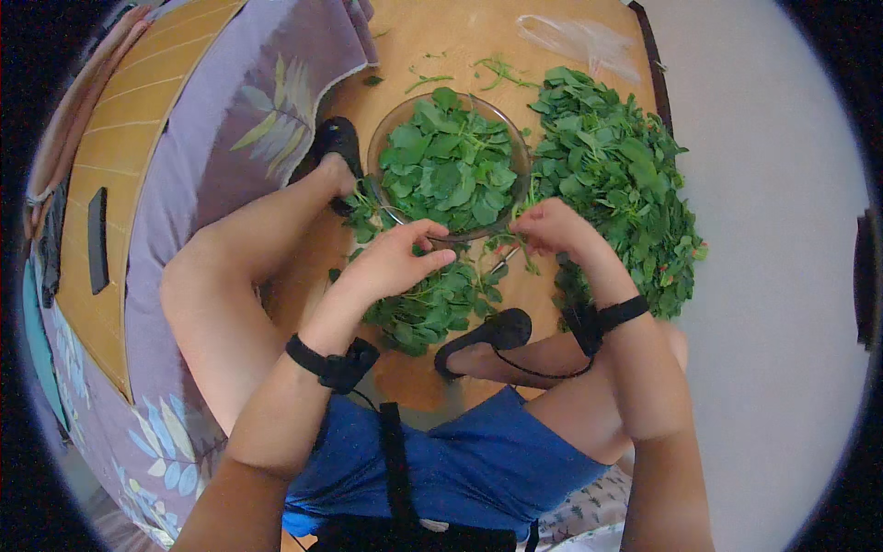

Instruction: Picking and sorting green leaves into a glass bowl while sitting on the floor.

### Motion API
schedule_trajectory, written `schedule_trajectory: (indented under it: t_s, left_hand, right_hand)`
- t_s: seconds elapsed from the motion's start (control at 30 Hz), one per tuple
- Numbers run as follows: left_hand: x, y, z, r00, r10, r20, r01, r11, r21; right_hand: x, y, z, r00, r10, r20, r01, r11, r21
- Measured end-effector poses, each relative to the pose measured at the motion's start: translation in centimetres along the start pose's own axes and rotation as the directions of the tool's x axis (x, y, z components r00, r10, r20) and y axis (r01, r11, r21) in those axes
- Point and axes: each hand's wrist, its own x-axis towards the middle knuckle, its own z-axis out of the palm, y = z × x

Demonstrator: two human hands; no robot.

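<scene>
A glass bowl [522, 138] full of picked green leaves [448, 162] stands on the wooden floor in front of me. My left hand [407, 257] is at its near rim, thumb and forefinger apart, with nothing visible between them. At the bowl's near right side, my right hand [554, 226] pinches a thin green stem [522, 212]. Below the left hand lies a pile of leafy greens [431, 310], partly covered by that hand. A bigger heap of leafy greens [621, 179] lies right of the bowl. Near the right fingers is a slim shiny object [507, 259], too small to identify.
Loose stems [503, 71] lie beyond the bowl, and a clear plastic bag [583, 41] is at the far right. A patterned purple cloth [207, 159] hangs at the left. My black shoes [493, 334] flank the near pile. A pale wall or panel [766, 207] borders the right.
</scene>
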Motion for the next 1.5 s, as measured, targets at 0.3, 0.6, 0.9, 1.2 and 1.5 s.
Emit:
schedule_trajectory:
  t_s: [0.3, 0.6, 0.9, 1.2, 1.5]
  left_hand:
    - [-0.7, 1.6, 0.0, 0.999, -0.012, 0.042, 0.014, 0.999, -0.030]
    - [0.2, -0.6, -0.1, 0.999, 0.028, 0.043, -0.028, 1.000, -0.001]
    - [0.7, 0.5, -1.5, 0.966, -0.018, -0.257, -0.032, 0.981, -0.189]
    - [0.1, 2.2, -3.8, 0.878, -0.195, -0.437, -0.088, 0.833, -0.547]
    - [0.2, 1.1, -4.0, 0.865, -0.158, -0.476, -0.124, 0.852, -0.509]
  right_hand:
    - [-1.1, 11.3, -0.9, 0.947, 0.230, -0.223, -0.215, 0.973, 0.088]
    - [-0.7, 9.3, -2.7, 0.778, 0.023, -0.628, 0.086, 0.986, 0.143]
    - [-0.3, 6.4, -1.2, 0.816, -0.223, -0.533, 0.063, 0.952, -0.301]
    - [2.0, 1.3, 2.2, 0.887, -0.347, -0.304, 0.186, 0.871, -0.454]
    - [4.8, -1.4, 5.0, 0.980, -0.193, -0.042, 0.156, 0.888, -0.432]
